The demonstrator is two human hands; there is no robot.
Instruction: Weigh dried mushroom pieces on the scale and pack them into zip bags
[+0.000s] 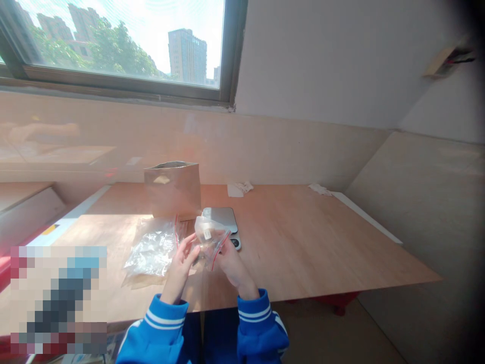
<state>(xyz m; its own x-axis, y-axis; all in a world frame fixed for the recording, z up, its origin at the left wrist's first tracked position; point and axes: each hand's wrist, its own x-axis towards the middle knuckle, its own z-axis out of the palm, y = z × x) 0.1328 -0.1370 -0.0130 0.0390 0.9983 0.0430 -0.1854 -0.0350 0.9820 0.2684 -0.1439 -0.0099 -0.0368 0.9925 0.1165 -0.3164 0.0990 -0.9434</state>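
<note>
Between my two hands is a small clear zip-lock bag (208,240) with a red seal strip along its right side and a pale label-like patch inside. The fingers of my left hand (185,258) close on its left side. My right hand (232,263) pinches it by the red strip; some of those fingertips are hidden. Just behind the bag stands a digital scale (223,217) with a silver plate and a dark round dial, partly covered by the bag. Left of my left hand lies a stack of clear zip-lock bags (153,253), one with a red strip.
A brown paper bag (172,194) stands upright with its top open, behind the stack. Crumpled white paper (240,189) lies at the back of the wooden table (303,237), another white piece (320,189) farther right. Walls and a window (129,45) bound the back.
</note>
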